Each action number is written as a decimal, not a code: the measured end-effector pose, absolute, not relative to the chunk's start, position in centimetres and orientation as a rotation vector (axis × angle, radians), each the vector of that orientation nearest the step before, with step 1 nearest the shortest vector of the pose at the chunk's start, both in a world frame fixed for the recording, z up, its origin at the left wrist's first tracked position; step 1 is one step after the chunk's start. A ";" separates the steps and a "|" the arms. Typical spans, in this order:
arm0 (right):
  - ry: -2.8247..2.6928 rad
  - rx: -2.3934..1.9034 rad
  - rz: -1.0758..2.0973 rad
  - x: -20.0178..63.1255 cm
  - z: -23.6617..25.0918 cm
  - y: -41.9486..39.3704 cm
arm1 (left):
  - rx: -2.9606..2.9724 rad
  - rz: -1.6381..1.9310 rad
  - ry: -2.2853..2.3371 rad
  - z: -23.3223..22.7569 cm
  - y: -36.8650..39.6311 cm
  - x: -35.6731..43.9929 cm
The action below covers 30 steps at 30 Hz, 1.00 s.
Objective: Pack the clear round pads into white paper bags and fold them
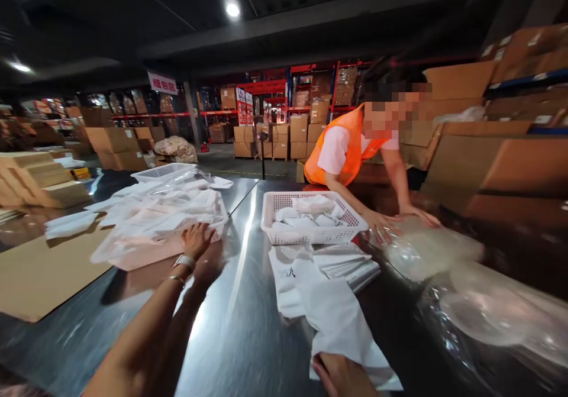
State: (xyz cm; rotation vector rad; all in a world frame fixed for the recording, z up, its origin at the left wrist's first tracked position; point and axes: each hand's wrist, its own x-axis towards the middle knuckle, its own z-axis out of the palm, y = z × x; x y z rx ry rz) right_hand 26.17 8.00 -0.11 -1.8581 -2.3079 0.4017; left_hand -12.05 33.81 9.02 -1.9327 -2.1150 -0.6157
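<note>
My left hand point(196, 239) reaches forward to a pile of clear-bagged white items point(155, 213) heaped on a pink-white basket point(137, 256), its fingers on the pile's near edge. My right hand point(339, 375) rests at the bottom of the view, pressing the near end of a white cloth bag point(335, 317) that lies flat on the shiny steel table point(239, 320). More folded white pieces point(341, 264) lie just beyond it, in front of a white mesh basket point(271, 210) holding several white items.
A person in an orange vest point(346, 148) leans over the far right, both hands pressing a clear plastic bag point(421, 246). Clear plastic sheets point(488, 308) cover the right side. Flat cardboard point(39, 273) lies at left. Cartons and racks stand behind.
</note>
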 end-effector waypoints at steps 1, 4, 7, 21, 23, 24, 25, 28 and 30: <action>-2.306 -1.885 0.427 25.8 0.7 7.9 | -1.947 -0.621 -2.099 8.9 33.1 -12.5; -2.277 -1.951 0.485 24.6 2.8 7.6 | -1.986 -0.644 -2.058 8.6 31.3 -13.0; -2.251 -1.995 0.482 24.2 3.3 7.6 | -2.024 -0.686 -1.987 8.0 30.0 -12.8; -2.291 -1.984 0.404 24.9 0.4 8.2 | -2.197 -0.767 -1.817 8.3 29.9 -4.0; -2.345 -1.928 0.329 25.2 0.0 8.1 | -2.222 -0.810 -1.830 8.4 27.1 -0.8; -2.383 -1.869 0.253 25.3 -0.3 8.1 | -2.318 -0.855 -1.798 8.2 25.3 0.8; -2.418 -1.790 0.157 25.5 -0.5 8.1 | -2.503 -0.871 -1.754 7.8 23.3 2.4; -2.470 -1.576 -0.055 25.7 -1.0 7.9 | -2.995 -0.909 -2.104 6.2 18.0 6.7; -2.491 -1.436 -0.187 25.6 -1.0 7.8 | -3.205 -0.886 -2.404 4.9 16.0 8.8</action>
